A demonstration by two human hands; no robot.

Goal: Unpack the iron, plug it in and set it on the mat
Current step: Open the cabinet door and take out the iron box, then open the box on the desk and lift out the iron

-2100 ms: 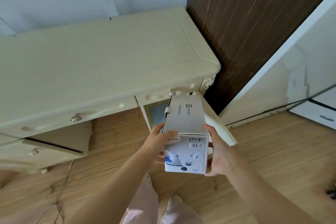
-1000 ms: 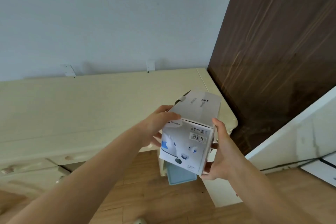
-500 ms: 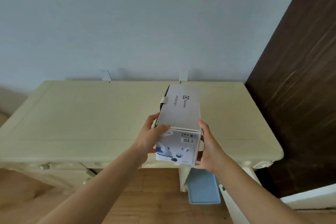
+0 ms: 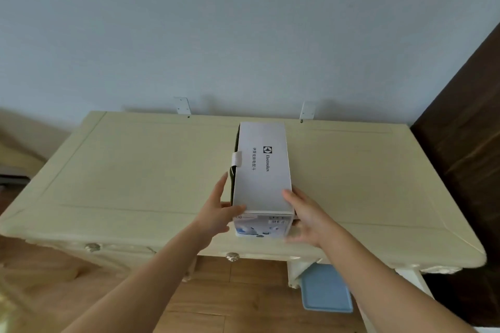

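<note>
The white iron box (image 4: 261, 167) lies lengthwise on the cream desk (image 4: 135, 170), its printed end facing me near the front edge. A white tab (image 4: 236, 158) holds its top flap down on the left side; the iron itself is hidden inside. My left hand (image 4: 216, 216) lies against the box's left side with straight fingers, thumb on the top front corner. My right hand (image 4: 305, 216) touches the right front corner, thumb on the top edge and fingers spread by the printed end.
Two white brackets (image 4: 182, 105) sit on the wall behind the desk. Drawer knobs (image 4: 232, 256) line the desk front. A blue panel (image 4: 326, 289) hangs under the desk's right side. A dark wooden panel (image 4: 460, 157) stands at the right, over a wood floor.
I have risen and turned to face the desk. The box went from held in the air to resting on the desk top, and my fingers have straightened against it.
</note>
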